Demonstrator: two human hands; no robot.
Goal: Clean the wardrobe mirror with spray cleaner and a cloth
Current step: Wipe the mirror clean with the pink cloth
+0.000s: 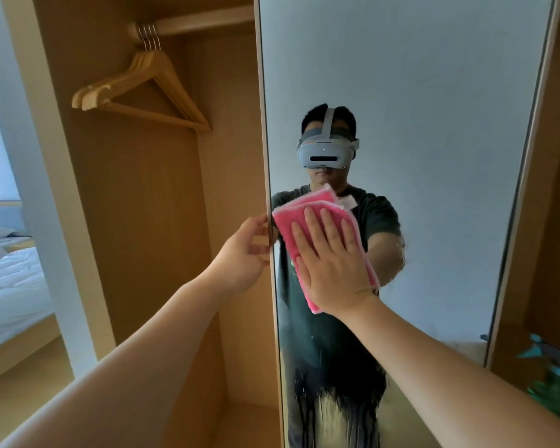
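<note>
Wiping mirror [434, 92], mid-height.
Right hand [330, 266] flat, pressing pink cloth [288, 221] on glass; left hand [246, 253] grips mirror's edge.

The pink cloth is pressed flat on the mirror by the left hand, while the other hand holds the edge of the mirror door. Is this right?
Not quite: the hands are swapped. In the head view, the right hand presses the pink cloth flat on the mirror, fingers spread. The left hand is the one holding the edge of the mirror door.
</note>
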